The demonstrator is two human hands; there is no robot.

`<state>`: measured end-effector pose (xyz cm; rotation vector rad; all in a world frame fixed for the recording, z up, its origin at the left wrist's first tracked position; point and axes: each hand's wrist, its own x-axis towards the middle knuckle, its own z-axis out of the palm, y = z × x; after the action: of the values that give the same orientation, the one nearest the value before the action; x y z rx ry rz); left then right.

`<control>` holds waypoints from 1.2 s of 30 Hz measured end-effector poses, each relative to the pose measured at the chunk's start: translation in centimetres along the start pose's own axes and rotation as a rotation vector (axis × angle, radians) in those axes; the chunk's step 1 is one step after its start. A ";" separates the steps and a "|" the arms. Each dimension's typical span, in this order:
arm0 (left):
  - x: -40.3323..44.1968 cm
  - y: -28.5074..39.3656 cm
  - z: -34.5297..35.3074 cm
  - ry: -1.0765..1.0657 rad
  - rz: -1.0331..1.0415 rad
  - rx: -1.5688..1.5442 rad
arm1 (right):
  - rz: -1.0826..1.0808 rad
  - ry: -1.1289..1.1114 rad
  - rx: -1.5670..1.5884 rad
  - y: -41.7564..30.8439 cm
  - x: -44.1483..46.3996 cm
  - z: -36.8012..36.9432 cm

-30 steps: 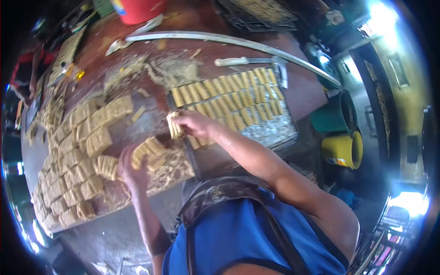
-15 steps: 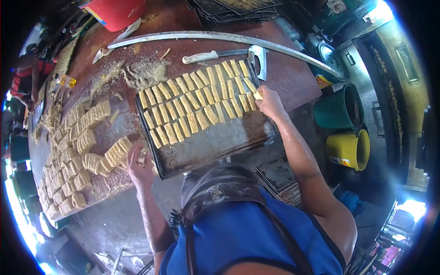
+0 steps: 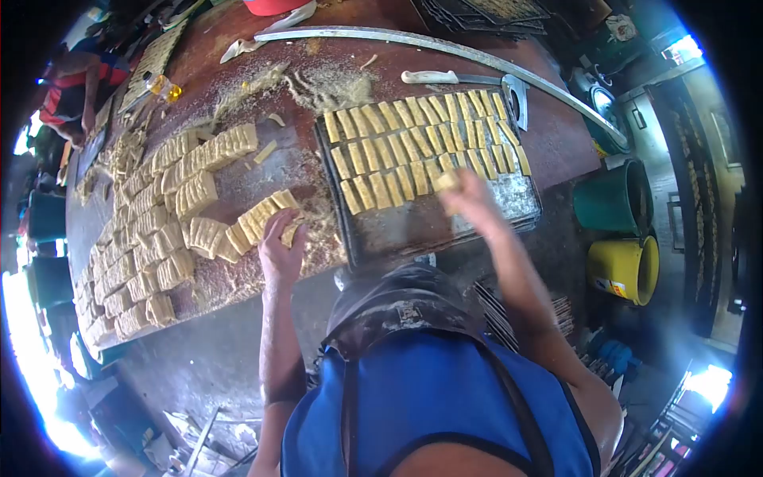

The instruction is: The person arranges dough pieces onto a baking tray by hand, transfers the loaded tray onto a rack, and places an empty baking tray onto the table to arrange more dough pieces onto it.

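Note:
Cut dough strips lie in rows on a dark baking tray (image 3: 373,230); its near part shows bare metal. My right hand (image 3: 474,205), blurred by motion, is closed over the tray with a pale dough piece (image 3: 447,181) at its fingertips; whether it is one strip or several I cannot tell. On the floured table (image 3: 238,280), my left hand (image 3: 280,253) curls its fingers round the near end of a row of dough strips (image 3: 258,220). Beyond that row, many stacked bundles of strips (image 3: 147,238) cover the table's left side.
A knife (image 3: 433,77) lies behind the tray, beside a metal cutter (image 3: 515,102) and a long metal bar (image 3: 413,40). A bottle of yellow liquid (image 3: 163,87) stands at the far left, near another person (image 3: 79,83). Green (image 3: 608,199) and yellow (image 3: 624,270) buckets stand right.
My right hand has moved from the tray's right edge inward and nearer to me, with dough in its fingers. My left hand has closed on the row's end. The whole view has shifted.

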<state>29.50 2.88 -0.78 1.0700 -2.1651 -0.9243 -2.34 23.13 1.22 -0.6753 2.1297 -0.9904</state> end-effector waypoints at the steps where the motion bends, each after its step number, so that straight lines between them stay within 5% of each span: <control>1: 0.5 -0.4 -0.2 -0.002 0.002 -0.017 | -0.042 -0.109 -0.095 -1.9 -1.3 3.5; 3: 1.0 -1.1 -0.6 -0.117 0.051 -0.035 | -0.070 -0.159 0.001 -2.8 -2.5 9.7; 6: 1.5 -1.2 -0.6 -0.226 0.067 -0.081 | -0.199 0.004 -0.353 -3.7 -3.6 14.6; 9: 1.3 -2.0 1.4 -0.299 0.142 -0.090 | -0.164 0.024 -0.332 -3.1 -3.2 15.0; 11: 0.5 -1.4 2.8 -0.389 0.433 -0.071 | -0.142 0.070 -0.356 -3.2 -3.6 14.1; 14: -1.5 1.3 4.3 -0.472 0.416 0.022 | -0.114 0.079 -0.518 -4.3 -4.0 13.2; 18: -2.2 1.5 5.6 -0.423 0.502 0.143 | -0.112 -0.010 -0.424 -3.0 -2.8 12.3; 21: -2.4 1.0 5.9 -0.426 0.409 0.091 | -0.350 0.118 -0.254 -0.4 -1.4 11.0; 25: -3.0 3.1 5.3 -0.372 0.336 0.153 | -0.192 -0.052 -0.198 -0.9 -1.9 10.3; 27: -3.3 3.4 5.7 -0.373 0.276 0.198 | -0.401 0.004 -0.420 -0.4 -1.6 11.1; 31: -3.9 4.5 6.1 -0.383 0.218 0.241 | -0.212 -0.186 -0.182 -0.5 -0.5 9.8; 32: -4.1 5.3 6.3 -0.346 0.240 0.276 | -0.397 -0.049 -0.250 -0.1 -1.0 8.9; 36: -4.1 5.7 8.1 -0.303 0.324 0.314 | -0.521 -0.033 -0.389 0.7 -2.2 8.3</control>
<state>23.29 11.56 -2.06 0.7108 -2.7023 -0.6421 5.24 21.33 -2.54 -1.4814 2.1826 -0.8089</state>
